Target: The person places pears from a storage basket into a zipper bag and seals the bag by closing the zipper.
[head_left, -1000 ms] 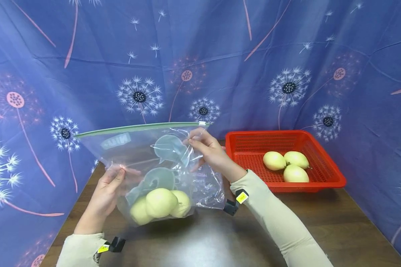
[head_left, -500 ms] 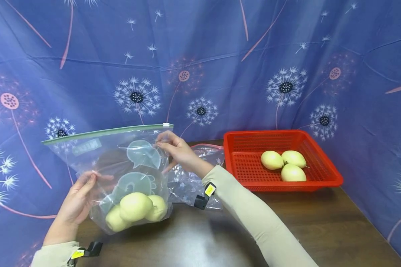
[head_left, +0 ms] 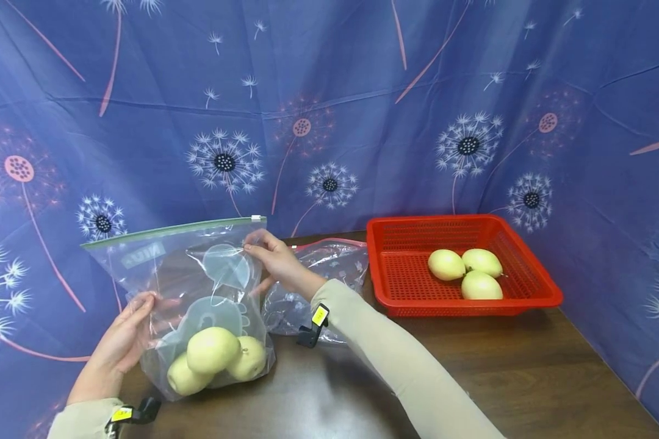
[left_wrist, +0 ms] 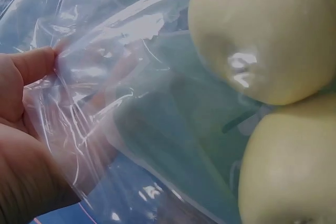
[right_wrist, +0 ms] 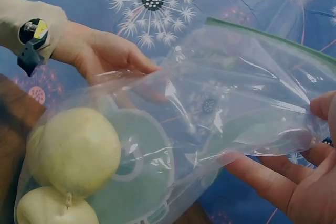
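Observation:
A clear zip bag with a green top strip and a white slider at its right end hangs upright between the hands. Blue-green printed shapes mark its side. At its bottom lie several pale yellow pears, also seen close in the left wrist view as a pear. My left hand pinches the bag's left edge between thumb and fingers. On the opposite edge, below the slider, my right hand pinches the plastic. Whether the bag's bottom touches the table cannot be told.
Another clear bag, with a red zip strip, lies on the wooden table behind my right forearm. To the right stands a red plastic basket holding three pears. A blue dandelion-print curtain hangs behind and at the sides.
Both hands have carried the bag of pears left and then slightly lower, nearer the table. The red-zip bag behind it shows more. The pears in the basket have stayed put.

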{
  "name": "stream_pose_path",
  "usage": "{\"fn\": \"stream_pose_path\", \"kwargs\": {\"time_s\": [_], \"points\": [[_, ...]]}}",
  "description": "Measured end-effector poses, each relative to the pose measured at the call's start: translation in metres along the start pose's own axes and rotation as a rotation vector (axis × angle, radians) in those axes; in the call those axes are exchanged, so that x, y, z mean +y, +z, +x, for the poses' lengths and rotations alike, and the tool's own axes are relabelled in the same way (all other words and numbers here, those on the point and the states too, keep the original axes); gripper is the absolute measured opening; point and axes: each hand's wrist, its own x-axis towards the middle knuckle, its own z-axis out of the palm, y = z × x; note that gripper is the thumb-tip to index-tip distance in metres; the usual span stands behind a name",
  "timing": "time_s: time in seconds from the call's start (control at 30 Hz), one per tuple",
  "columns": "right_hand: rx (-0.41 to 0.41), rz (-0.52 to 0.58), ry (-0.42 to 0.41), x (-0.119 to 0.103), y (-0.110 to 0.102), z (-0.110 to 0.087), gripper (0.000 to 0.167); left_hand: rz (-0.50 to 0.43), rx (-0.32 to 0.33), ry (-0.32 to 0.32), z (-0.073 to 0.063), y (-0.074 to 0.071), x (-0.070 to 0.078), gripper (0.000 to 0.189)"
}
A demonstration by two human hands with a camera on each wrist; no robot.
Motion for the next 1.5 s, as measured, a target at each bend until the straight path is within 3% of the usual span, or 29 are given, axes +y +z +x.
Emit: {"fn": "stream_pose_path", "kwargs": {"time_s": [0.2,0.43,0.53,0.77,0.97,1.27,1.33,1.5], "points": [[0.047,0.003,0.017,0.010,0.002,0.003,0.025,0.000,0.073,-0.065,0.008,-0.012,-0.004,0.040],[0.028,0.041,0.070,0.033,-0.006,0.006,0.034,0.092,0.260,-0.152,0.021,-0.022,-0.006,0.034],[0.013,0.026,0.100,0.046,-0.010,0.007,0.040,0.117,0.302,-0.181,0.027,-0.028,-0.009,0.033],[-0.011,-0.038,0.173,0.071,-0.013,0.003,0.042,0.264,0.474,-0.302,0.038,-0.037,-0.022,0.032],[-0.019,-0.084,0.209,0.092,-0.013,-0.003,0.038,0.318,0.488,-0.344,0.042,-0.043,-0.029,0.039],[-0.035,-0.042,0.228,0.106,-0.014,-0.006,0.036,0.292,0.495,-0.367,0.042,-0.047,-0.034,0.024],[-0.046,-0.025,0.222,0.104,-0.015,-0.007,0.036,0.307,0.507,-0.362,0.040,-0.047,-0.033,0.029],[-0.075,0.017,0.198,0.100,-0.024,-0.010,0.040,0.420,0.593,-0.366,0.040,-0.038,-0.029,0.068]]}}
